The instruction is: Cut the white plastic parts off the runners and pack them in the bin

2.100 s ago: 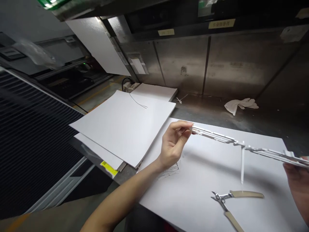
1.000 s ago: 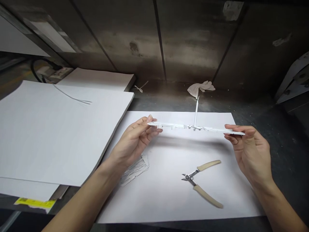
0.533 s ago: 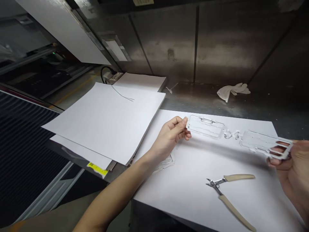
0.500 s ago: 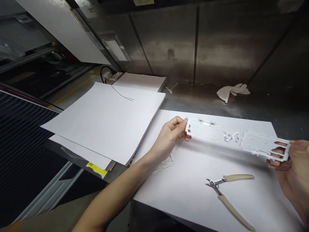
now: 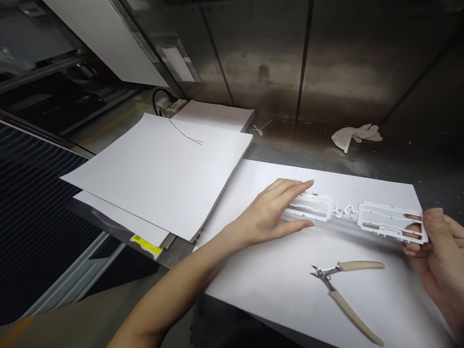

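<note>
A white moulded plastic part (image 5: 362,215), two flat frames joined by a short runner, lies low over a white sheet (image 5: 282,280). My left hand (image 5: 275,212) reaches over its left frame with fingers stretched out flat, the thumb along the near edge. My right hand (image 5: 435,246) pinches the right frame's end between thumb and fingers. A pair of flush cutters (image 5: 358,265) with beige handles lies on the sheet, just in front of the part.
A tilted stack of white paper (image 5: 159,169) with a thin wire (image 5: 186,137) on it fills the left of the bench. Behind it sit a smaller paper stack (image 5: 217,113) and a power strip (image 5: 166,104). A white cloth (image 5: 355,134) lies by the metal back wall.
The part has tilted from edge-on to flat and come down close to the sheet. My left hand went from pinching its left end to lying stretched over it.
</note>
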### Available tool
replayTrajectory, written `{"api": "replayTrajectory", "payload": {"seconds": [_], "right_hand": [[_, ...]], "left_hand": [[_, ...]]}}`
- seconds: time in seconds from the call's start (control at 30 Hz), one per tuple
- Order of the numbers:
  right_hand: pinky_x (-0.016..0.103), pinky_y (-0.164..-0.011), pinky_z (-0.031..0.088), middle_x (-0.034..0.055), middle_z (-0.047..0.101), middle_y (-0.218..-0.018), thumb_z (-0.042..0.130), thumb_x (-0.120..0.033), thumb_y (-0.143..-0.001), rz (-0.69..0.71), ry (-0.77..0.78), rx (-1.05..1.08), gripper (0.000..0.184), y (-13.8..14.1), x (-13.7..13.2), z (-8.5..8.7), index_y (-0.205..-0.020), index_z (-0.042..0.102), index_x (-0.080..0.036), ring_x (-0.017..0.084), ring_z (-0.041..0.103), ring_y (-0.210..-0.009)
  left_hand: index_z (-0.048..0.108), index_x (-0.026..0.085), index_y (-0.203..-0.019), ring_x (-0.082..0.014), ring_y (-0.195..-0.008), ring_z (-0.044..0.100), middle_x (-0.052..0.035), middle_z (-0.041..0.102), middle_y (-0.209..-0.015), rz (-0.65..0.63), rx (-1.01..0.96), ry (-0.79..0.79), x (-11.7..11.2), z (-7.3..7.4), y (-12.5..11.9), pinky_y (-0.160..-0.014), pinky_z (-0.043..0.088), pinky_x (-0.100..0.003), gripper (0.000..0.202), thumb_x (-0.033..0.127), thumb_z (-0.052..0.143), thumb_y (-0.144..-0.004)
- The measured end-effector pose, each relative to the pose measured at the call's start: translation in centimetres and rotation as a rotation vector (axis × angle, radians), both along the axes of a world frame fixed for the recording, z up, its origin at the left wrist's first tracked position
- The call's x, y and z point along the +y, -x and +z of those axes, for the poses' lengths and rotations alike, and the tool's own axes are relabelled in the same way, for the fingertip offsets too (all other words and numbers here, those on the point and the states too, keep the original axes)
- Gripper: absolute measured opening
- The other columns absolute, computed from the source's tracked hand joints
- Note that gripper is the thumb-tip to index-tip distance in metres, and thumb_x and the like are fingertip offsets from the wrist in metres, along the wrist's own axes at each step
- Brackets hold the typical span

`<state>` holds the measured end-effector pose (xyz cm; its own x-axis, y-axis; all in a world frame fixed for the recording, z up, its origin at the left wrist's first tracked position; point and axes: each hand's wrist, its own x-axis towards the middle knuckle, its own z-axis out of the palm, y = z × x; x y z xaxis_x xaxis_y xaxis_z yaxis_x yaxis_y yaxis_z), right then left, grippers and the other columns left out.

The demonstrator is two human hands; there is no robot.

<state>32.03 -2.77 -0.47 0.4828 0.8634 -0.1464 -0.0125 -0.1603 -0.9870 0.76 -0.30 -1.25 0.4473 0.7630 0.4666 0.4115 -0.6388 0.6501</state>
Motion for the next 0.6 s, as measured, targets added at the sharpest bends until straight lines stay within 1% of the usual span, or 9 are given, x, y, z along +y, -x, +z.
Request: {"api": "replayTrajectory", "payload": {"seconds": [0.1, 0.2, 0.27, 0.37, 0.4, 0.43, 0.53, 0.57, 0.6], "right_hand": [[0.018, -0.057, 0.062, 0.0082, 0.076, -0.088, 0.089, -0.063, -0.079, 0.071, 0.023, -0.059, 0.046, -1.2, 0.2, -0.6, -0.099, 0.083, -0.023, 0.014, 0.068, -0.061], [0.041, -0.081, 0.071, 0.0132, 0.079, -0.116, 0.085, -0.072, -0.076, 0.369, -0.021, -0.325, 0.075, -2.4, 0.0, -1.4, -0.137, 0.072, -0.031, 0.031, 0.079, -0.096], [0.062, -0.099, 0.064, 0.0146, 0.07, -0.141, 0.092, -0.074, -0.064, 0.669, -0.097, -0.66, 0.098, -2.5, -0.8, -2.2, -0.151, 0.062, -0.039, 0.044, 0.069, -0.126], [0.084, -0.108, 0.046, 0.0109, 0.041, -0.172, 0.099, -0.075, -0.045, 1.046, -0.198, -1.035, 0.12, -1.8, -2.5, -3.2, -0.154, 0.058, -0.048, 0.06, 0.035, -0.153], [0.086, -0.107, 0.045, 0.0093, 0.036, -0.175, 0.099, -0.075, -0.045, 1.115, -0.212, -1.082, 0.12, -1.6, -2.9, -3.3, -0.155, 0.057, -0.05, 0.062, 0.029, -0.155], [0.083, -0.107, 0.047, 0.0084, 0.036, -0.175, 0.098, -0.073, -0.053, 1.156, -0.215, -1.096, 0.114, -1.4, -3.1, -3.3, -0.156, 0.055, -0.051, 0.06, 0.03, -0.155], [0.059, -0.103, 0.062, 0.005, 0.058, -0.158, 0.076, -0.056, -0.094, 1.188, -0.175, -1.042, 0.069, -1.6, -3.2, -2.8, -0.158, 0.05, -0.054, 0.039, 0.062, -0.138], [0.053, -0.1, 0.064, 0.0044, 0.063, -0.151, 0.07, -0.052, -0.099, 1.175, -0.167, -1.022, 0.063, -1.7, -3.1, -2.6, -0.159, 0.048, -0.054, 0.033, 0.068, -0.13], [0.05, -0.098, 0.065, 0.0049, 0.064, -0.148, 0.071, -0.053, -0.098, 1.161, -0.163, -1.015, 0.066, -1.8, -3.1, -2.6, -0.16, 0.047, -0.053, 0.032, 0.07, -0.125]], "left_hand": [[0.063, 0.019, -0.138, -0.0264, -0.112, 0.072, -0.0147, 0.075, -0.125, 0.035, 0.059, -0.002, 0.1, -0.5, 0.0, -0.094, 0.061, -0.042, 0.046, 0.043, 0.072, -0.1], [0.066, 0.02, -0.129, -0.024, -0.103, 0.074, -0.012, 0.077, -0.118, 0.209, 0.025, -0.026, 0.2, -0.7, 0.1, -0.085, 0.06, -0.036, 0.043, 0.045, 0.077, -0.096], [0.067, 0.02, -0.125, -0.0225, -0.097, 0.074, -0.0102, 0.077, -0.114, 0.328, 0.019, -0.038, 0.3, -0.6, 0.1, -0.082, 0.059, -0.034, 0.042, 0.045, 0.08, -0.094], [0.068, 0.018, -0.122, -0.0205, -0.091, 0.072, -0.0087, 0.077, -0.111, 0.423, 0.012, -0.035, 0.3, -0.6, 0.2, -0.079, 0.058, -0.033, 0.043, 0.046, 0.081, -0.092], [0.068, 0.018, -0.122, -0.0202, -0.091, 0.072, -0.0085, 0.077, -0.111, 0.435, 0.009, -0.031, 0.3, -0.6, 0.1, -0.079, 0.058, -0.033, 0.043, 0.046, 0.081, -0.092], [0.068, 0.018, -0.123, -0.0201, -0.091, 0.072, -0.0085, 0.077, -0.112, 0.44, 0.008, -0.029, 0.3, -0.7, 0.0, -0.08, 0.058, -0.033, 0.044, 0.047, 0.081, -0.092], [0.067, 0.02, -0.124, -0.0207, -0.093, 0.072, -0.0083, 0.077, -0.114, 0.431, 0.008, -0.027, 0.2, -1.0, -0.2, -0.081, 0.058, -0.033, 0.044, 0.047, 0.08, -0.093], [0.067, 0.02, -0.124, -0.0211, -0.095, 0.072, -0.0083, 0.077, -0.115, 0.429, 0.008, -0.029, 0.1, -1.0, -0.3, -0.081, 0.058, -0.033, 0.043, 0.047, 0.08, -0.093], [0.067, 0.021, -0.124, -0.0213, -0.095, 0.072, -0.0082, 0.077, -0.115, 0.426, 0.008, -0.032, 0.1, -1.1, -0.4, -0.082, 0.058, -0.034, 0.043, 0.047, 0.08, -0.093]]}}
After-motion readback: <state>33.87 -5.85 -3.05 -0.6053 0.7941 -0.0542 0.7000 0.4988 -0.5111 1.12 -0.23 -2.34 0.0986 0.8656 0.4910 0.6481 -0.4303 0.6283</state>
